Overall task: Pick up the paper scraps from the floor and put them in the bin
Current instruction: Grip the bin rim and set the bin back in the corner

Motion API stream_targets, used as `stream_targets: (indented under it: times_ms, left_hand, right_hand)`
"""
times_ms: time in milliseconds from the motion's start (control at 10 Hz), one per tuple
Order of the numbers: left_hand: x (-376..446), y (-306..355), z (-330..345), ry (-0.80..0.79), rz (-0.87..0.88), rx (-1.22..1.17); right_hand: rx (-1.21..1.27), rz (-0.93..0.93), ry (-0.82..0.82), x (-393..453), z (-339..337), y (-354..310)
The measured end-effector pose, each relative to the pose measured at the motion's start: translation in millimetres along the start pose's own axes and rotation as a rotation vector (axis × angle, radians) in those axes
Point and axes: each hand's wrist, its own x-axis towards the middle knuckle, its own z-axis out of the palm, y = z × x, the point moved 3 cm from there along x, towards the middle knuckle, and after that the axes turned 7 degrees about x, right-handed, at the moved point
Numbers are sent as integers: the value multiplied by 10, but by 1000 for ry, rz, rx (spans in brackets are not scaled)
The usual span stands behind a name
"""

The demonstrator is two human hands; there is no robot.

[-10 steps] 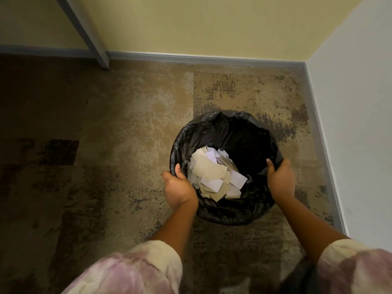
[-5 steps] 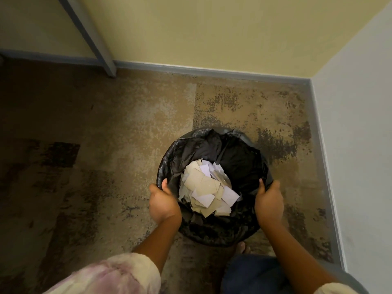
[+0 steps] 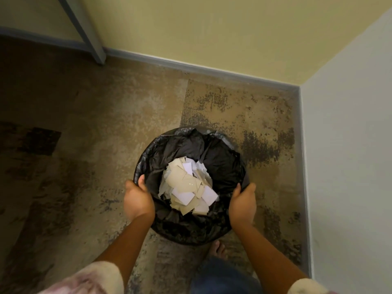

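Paper scraps (image 3: 187, 186) lie heaped inside the bin (image 3: 214, 232), a loose pile of white and beige cut pieces, mostly squarish, overlapping one another at all angles and sitting toward the side of the bin nearest us. We see the bin from above: it is round and lined with a crumpled black plastic bag (image 3: 220, 160) whose glossy folds drape over the rim all the way around. It sits over a mottled carpet (image 3: 118, 115) of tan and brown, patterned with darker speckled patches and one dark rectangular block off to the left. The room closes in around it: a yellow wall (image 3: 212, 28) runs across the far side with a grey baseboard (image 3: 191, 65) along its foot, and a pale white wall (image 3: 350, 145) meets it at a corner on the right. A grey metal leg (image 3: 89, 32) slants down to the carpet by the yellow wall at upper left. Our left hand (image 3: 137, 198) grips the bin's rim on its left side, thumb hooked inside over the bag and fingers curled around the outside. Our right hand (image 3: 242, 203) holds the opposite rim in the same way, thumb inside and fingers wrapped outward. Pale, pink-mottled sleeves (image 3: 91, 279) show at the bottom edge, and a bare foot (image 3: 218, 249) rests on the carpet just beneath the bin.
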Motion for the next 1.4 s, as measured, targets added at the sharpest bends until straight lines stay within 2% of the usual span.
stream_targets:
  times_ms: [100, 300, 400, 500, 600, 700, 900, 1100, 1300, 1400]
  left_hand:
    - [-4, 4, -12, 15, 14, 45]
    - [13, -7, -35, -47, 15, 3]
    - [72, 34, -90, -227, 15, -99]
    - [129, 94, -264, -415, 21, 6]
    - [162, 334, -466, -483, 104, 103]
    - [189, 712, -616, -507, 122, 104]
    - [346, 1737, -544, -536, 164, 20]
    - [653, 2938, -130, -719, 129, -251]
    - [961, 3806, 308, -680, 208, -269]
    - [1086, 4059, 536, -709, 227, -269]
  right_hand:
    - [7, -26, -6, 12, 21, 2]
    - [-56, 28, -163, 7, -2, 34]
    - [11, 119, -247, 49, -20, 91]
    - [113, 154, -225, 129, -244, -71]
    - [611, 460, -116, 246, -514, -225]
    - [90, 57, -352, 415, -682, -509]
    - [265, 119, -355, 1233, -989, -1054]
    - [335, 32, -161, 2253, -1276, -1272]
    - [375, -73, -141, 3096, -1258, -1413]
    - [396, -74, -143, 3363, -1163, -1478]
